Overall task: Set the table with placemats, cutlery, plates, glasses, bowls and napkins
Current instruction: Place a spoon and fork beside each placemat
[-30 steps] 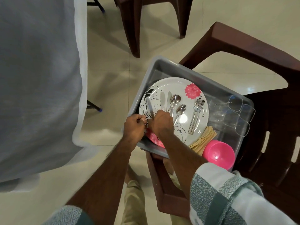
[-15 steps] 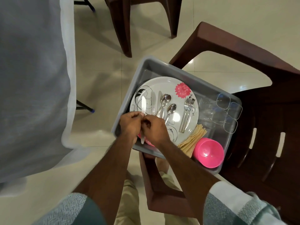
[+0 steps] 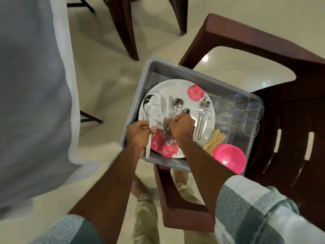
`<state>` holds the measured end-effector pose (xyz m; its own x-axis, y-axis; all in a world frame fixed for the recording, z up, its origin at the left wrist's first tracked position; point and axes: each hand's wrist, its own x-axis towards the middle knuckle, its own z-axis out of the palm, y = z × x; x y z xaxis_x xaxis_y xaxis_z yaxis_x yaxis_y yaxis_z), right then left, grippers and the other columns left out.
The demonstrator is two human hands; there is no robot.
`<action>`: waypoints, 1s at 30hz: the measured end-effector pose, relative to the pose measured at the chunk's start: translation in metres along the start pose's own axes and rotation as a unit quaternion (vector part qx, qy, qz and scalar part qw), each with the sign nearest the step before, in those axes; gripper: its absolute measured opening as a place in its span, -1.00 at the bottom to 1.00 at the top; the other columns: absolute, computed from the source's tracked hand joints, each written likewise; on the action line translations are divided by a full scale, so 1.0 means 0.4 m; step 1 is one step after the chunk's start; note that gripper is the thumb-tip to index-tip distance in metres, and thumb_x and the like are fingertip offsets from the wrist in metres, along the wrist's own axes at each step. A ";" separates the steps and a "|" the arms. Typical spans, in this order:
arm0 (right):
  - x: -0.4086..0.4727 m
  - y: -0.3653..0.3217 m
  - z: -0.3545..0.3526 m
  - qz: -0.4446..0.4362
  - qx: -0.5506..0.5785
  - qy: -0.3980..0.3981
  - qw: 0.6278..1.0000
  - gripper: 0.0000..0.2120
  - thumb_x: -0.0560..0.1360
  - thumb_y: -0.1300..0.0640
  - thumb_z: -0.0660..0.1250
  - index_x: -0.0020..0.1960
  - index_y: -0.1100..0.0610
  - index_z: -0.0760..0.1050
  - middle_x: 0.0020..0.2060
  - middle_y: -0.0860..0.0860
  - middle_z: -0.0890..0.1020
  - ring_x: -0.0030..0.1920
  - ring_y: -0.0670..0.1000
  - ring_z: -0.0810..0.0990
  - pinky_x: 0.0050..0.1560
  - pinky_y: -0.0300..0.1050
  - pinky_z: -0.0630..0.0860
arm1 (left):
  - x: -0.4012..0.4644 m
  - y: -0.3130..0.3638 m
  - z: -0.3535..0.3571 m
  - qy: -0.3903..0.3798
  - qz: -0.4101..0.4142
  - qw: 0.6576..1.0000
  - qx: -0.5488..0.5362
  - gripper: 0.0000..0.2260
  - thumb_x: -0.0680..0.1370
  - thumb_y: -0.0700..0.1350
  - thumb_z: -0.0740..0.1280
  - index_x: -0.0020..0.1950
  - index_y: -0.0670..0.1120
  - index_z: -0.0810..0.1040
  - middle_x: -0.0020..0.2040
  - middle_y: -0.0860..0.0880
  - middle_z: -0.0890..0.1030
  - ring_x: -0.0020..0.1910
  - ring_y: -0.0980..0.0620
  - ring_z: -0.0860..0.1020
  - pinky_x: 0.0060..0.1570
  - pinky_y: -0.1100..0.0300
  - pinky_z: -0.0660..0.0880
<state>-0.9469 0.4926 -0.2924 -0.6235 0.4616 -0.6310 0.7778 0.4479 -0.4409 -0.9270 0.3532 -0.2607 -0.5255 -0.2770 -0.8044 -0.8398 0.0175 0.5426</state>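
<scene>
Head view: grey plastic tray (image 3: 175, 69) sits on a brown chair (image 3: 263, 48). Left hand (image 3: 139, 132) grips a knife (image 3: 150, 131), fingers curled round it. Right hand (image 3: 181, 125) pinches steel cutlery (image 3: 167, 129) on the round floral plate (image 3: 191, 95). Forks (image 3: 202, 117) right of the spoons; clear glasses (image 3: 246, 113) far right; glossy pink bowl (image 3: 230, 157) near right beside tan napkins (image 3: 214, 140).

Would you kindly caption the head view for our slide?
Left hand holds a knife while right hand picks cutlery off the floral plate in a grey tub.
</scene>
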 end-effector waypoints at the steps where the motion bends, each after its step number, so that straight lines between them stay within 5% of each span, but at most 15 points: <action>1: 0.001 -0.004 0.006 0.004 -0.009 -0.002 1.000 -0.75 0.42 0.01 0.57 -0.11 0.16 0.60 -0.28 0.01 0.66 -0.34 -0.08 0.64 -0.49 -0.30 0.44 | -0.001 0.002 -0.001 -0.002 -0.001 1.000 -0.004 -0.80 0.52 -0.41 0.41 0.12 -0.27 0.61 -0.14 -0.20 0.72 -0.27 0.00 0.71 -0.24 0.19 0.63; 3: 0.002 -0.012 0.020 0.001 -0.053 0.002 0.999 -0.74 0.41 0.02 0.58 -0.10 0.18 0.61 -0.27 0.04 0.66 -0.26 0.03 0.69 -0.32 -0.13 0.64 | -0.002 0.007 -0.001 -0.011 -0.013 1.000 -0.021 -0.81 0.52 -0.40 0.41 0.11 -0.25 0.59 -0.16 -0.19 0.73 -0.23 -0.07 0.73 -0.16 0.09 0.66; 6: -0.006 -0.028 0.028 -0.001 -0.079 0.014 0.997 -0.80 0.42 0.16 0.54 -0.05 0.22 0.60 -0.20 0.09 0.66 -0.19 0.10 0.68 -0.24 -0.05 0.67 | -0.008 0.018 0.003 -0.027 -0.030 0.998 -0.048 -0.79 0.54 -0.40 0.36 0.08 -0.14 0.53 -0.18 -0.16 0.73 -0.20 -0.17 0.73 -0.16 -0.06 0.67; 13: -0.016 -0.016 0.011 0.028 0.001 -0.006 1.000 -0.95 0.48 0.19 0.49 -0.07 0.14 0.65 -0.23 0.01 0.64 -0.39 -0.12 0.48 -0.50 -0.34 0.26 | -0.012 0.020 0.003 -0.022 -0.018 0.999 -0.046 -0.84 0.55 -0.32 0.42 0.10 -0.16 0.62 -0.11 -0.11 0.74 -0.19 -0.11 0.73 -0.14 -0.05 0.67; 16: -0.030 0.009 -0.010 -0.005 0.072 -0.031 0.997 -0.93 0.52 0.20 0.44 -0.06 0.11 0.71 -0.25 -0.06 0.65 -0.30 -0.14 0.57 -0.36 -0.38 0.37 | -0.015 0.030 0.011 -0.017 -0.020 0.997 -0.069 -0.86 0.54 -0.35 0.41 0.03 -0.14 0.61 -0.09 -0.16 0.73 -0.18 -0.13 0.73 -0.20 -0.01 0.67; 19: -0.052 0.033 -0.033 -0.019 0.168 -0.089 0.982 -0.91 0.53 0.16 0.43 -0.09 0.07 0.72 -0.22 -0.03 0.71 -0.16 0.02 0.68 -0.08 -0.09 0.60 | -0.033 0.050 0.045 -0.012 -0.027 0.996 -0.085 -0.84 0.52 -0.38 0.40 -0.02 -0.14 0.59 -0.11 -0.20 0.72 -0.26 -0.07 0.72 -0.45 0.16 0.58; 21: -0.065 0.047 -0.050 -0.020 0.244 -0.132 0.961 -0.88 0.56 0.19 0.39 -0.09 0.10 0.70 -0.23 0.04 0.72 -0.22 0.05 0.70 -0.17 -0.01 0.64 | -0.041 0.055 0.073 -0.008 -0.025 0.996 -0.089 -0.84 0.48 -0.37 0.45 -0.03 -0.15 0.62 -0.14 -0.20 0.72 -0.22 -0.10 0.73 -0.30 0.03 0.67; 24: -0.083 0.054 -0.084 -0.029 0.296 -0.168 0.940 -0.88 0.59 0.26 0.36 -0.02 0.24 0.68 -0.29 0.02 0.69 -0.38 -0.12 0.61 -0.35 -0.26 0.49 | -0.052 0.058 0.111 0.003 -0.024 0.996 -0.092 -0.89 0.47 -0.28 0.49 -0.06 -0.11 0.66 -0.12 -0.18 0.73 -0.09 -0.21 0.72 -0.01 -0.16 0.66; 30: -0.071 0.094 -0.133 -0.042 0.285 -0.189 0.939 -0.89 0.58 0.29 0.38 -0.04 0.25 0.68 -0.29 0.03 0.69 -0.35 -0.15 0.60 -0.30 -0.30 0.49 | -0.077 0.050 0.167 -0.020 -0.009 0.997 -0.080 -0.94 0.49 -0.26 0.49 -0.05 -0.17 0.69 -0.14 -0.19 0.73 -0.06 -0.25 0.71 0.00 -0.22 0.65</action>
<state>-0.9042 0.5370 -0.2571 -0.6958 0.0904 -0.7125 0.7101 -0.0623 -0.7013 -0.9367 0.4262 -0.2410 -0.5174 -0.2376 -0.8221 -0.8187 -0.1422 0.5564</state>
